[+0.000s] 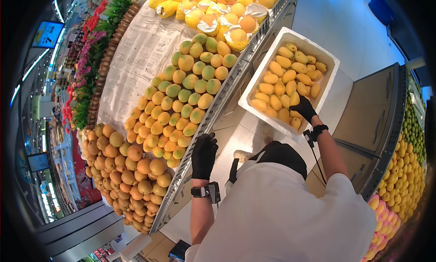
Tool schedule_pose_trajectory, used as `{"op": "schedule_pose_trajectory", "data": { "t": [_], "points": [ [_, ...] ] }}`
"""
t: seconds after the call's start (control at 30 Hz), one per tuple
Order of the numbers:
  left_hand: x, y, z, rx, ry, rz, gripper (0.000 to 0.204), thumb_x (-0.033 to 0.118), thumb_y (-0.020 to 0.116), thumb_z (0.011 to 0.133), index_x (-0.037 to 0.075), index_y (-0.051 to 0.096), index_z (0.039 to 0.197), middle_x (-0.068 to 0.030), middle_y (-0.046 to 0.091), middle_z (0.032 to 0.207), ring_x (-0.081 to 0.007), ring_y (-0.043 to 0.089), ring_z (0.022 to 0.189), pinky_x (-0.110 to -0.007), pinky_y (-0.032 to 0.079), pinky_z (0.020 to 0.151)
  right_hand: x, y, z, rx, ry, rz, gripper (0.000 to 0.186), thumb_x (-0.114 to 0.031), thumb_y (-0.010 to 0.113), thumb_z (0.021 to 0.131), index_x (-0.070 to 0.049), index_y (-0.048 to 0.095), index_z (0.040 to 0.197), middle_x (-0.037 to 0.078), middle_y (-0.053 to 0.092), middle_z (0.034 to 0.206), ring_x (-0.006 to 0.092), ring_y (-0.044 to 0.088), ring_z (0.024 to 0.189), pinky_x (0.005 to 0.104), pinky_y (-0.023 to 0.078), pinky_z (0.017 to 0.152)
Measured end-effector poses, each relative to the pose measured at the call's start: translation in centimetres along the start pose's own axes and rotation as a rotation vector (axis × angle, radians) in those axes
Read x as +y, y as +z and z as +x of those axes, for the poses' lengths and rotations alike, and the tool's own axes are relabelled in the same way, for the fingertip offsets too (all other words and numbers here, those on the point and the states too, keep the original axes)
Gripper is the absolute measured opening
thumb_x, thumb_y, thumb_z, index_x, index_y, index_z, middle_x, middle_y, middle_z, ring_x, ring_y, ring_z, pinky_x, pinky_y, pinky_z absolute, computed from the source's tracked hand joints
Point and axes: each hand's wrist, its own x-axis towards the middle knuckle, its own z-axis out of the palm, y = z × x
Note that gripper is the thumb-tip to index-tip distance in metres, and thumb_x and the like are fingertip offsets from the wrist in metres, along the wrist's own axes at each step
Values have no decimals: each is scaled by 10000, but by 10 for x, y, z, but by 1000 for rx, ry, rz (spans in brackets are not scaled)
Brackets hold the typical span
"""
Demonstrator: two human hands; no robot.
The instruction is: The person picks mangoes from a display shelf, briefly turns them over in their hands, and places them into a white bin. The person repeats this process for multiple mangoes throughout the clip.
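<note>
My right hand (305, 108), in a black glove, reaches into a white foam box (333, 64) on the right. Its fingers close around a yellow mango (294, 99) at the box's near side; the palm side is hidden. Many more yellow mangoes (290, 75) fill the box. Also gloved in black, my left hand (204, 156) is beside the grey rail (219, 108) of the fruit stand, with its fingers loosely extended and nothing visible in them. Nearest to it on the stand are green-yellow mangoes (184, 96) in stacked rows.
Brownish-orange round fruit (131, 171) is heaped at the stand's near left. Newspaper (136, 57) covers its middle, and net-wrapped yellow fruit (227, 16) lies at the far end. Brown cabinets (370, 109) and another fruit stand (399, 166) flank my right side.
</note>
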Motion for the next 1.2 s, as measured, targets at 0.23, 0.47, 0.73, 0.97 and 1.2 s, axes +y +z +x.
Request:
{"op": "schedule_pose_trajectory", "data": {
  "t": [0.23, 0.47, 0.73, 0.97, 1.2],
  "points": [
    [-10, -3, 12, 10, 11, 48, 136, 165, 516, 920, 66, 572, 994, -107, 594, 1080, -180, 529, 866, -279, 423, 711, 53, -38, 20, 177, 168, -132, 561, -250, 795, 576, -26, 580, 1043, 158, 627, 1025, 303, 599, 975, 369, 490, 841],
    [-12, 7, 10, 136, -46, -56, 127, 175, 524, 911, 65, 554, 856, -109, 619, 1032, -206, 548, 874, -319, 438, 769, 84, -92, 72, 244, 145, -398, 552, -189, 791, 574, -40, 564, 1054, 178, 621, 1029, 359, 589, 973, 403, 491, 848],
    [-5, 7, 0, 177, -41, -127, 130, 166, 501, 930, 61, 543, 866, -93, 611, 989, -186, 540, 845, -284, 436, 745, 80, -124, 124, 285, 275, -787, 422, -101, 568, 754, -75, 532, 1173, 169, 594, 1101, 350, 582, 1011, 436, 482, 869],
    [-7, 14, -7, 281, -17, -83, 156, 168, 456, 946, 51, 537, 1008, -92, 560, 1018, -196, 517, 836, -280, 424, 730, 109, -133, 170, 251, 278, -991, 325, -140, 528, 811, -100, 550, 1133, 147, 605, 1097, 350, 595, 982, 444, 494, 825],
    [-10, 16, -6, 346, -56, -35, 148, 171, 473, 937, 72, 551, 1017, -92, 573, 1004, -198, 532, 839, -283, 442, 733, 128, -136, 194, 197, 306, -1007, 214, -184, 516, 857, -127, 578, 1055, 115, 631, 1064, 316, 610, 998, 439, 491, 840]
  ]
}}
